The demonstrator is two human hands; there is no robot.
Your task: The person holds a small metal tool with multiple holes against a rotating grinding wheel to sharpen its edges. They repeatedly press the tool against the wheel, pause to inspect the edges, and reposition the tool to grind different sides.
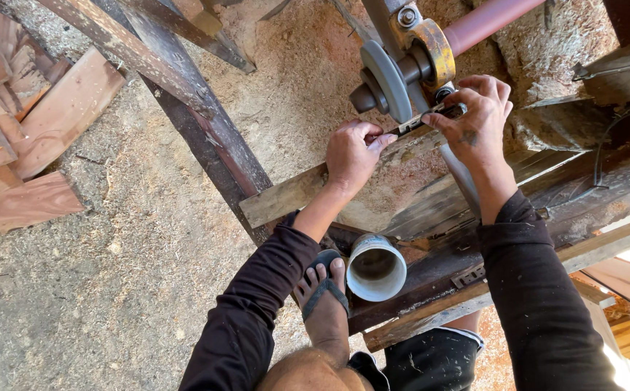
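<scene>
Both hands (416, 141) on metal strip (422, 119)

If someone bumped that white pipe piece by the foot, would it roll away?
Probably not far. The white pipe piece is round and hollow, so likely light and apt to roll, but it looks wedged among the dark wooden beams, which should stop it.

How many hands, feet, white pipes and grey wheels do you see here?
Hands: 2, the left hand and the right hand, both on a thin metal strip
Feet in sandals: 1
White pipes: 1
Grey wheels: 1
Total: 5
</scene>
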